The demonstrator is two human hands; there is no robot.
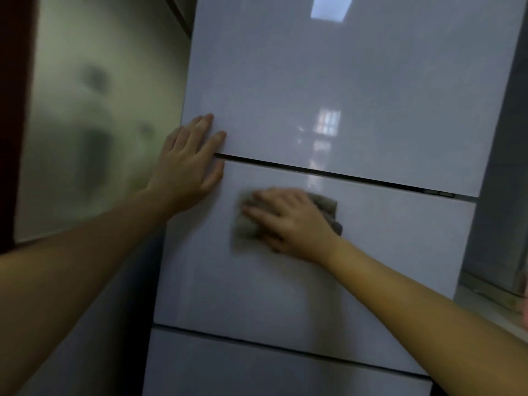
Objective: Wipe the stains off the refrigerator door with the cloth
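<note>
A glossy white refrigerator fills the view, with an upper door (343,81), a middle door (371,252) and a lower panel (257,372) split by dark gaps. My right hand (288,218) presses a grey cloth (245,227) flat against the upper left part of the middle door; the cloth looks blurred. My left hand (188,164) lies flat with fingers spread on the fridge's left edge, across the gap between upper and middle door. No stains stand out on the shiny surface.
A frosted glass panel (85,124) with dim shapes behind it stands to the left of the fridge. At the right, a grey wall (503,167) and a light ledge (485,304) run alongside the fridge.
</note>
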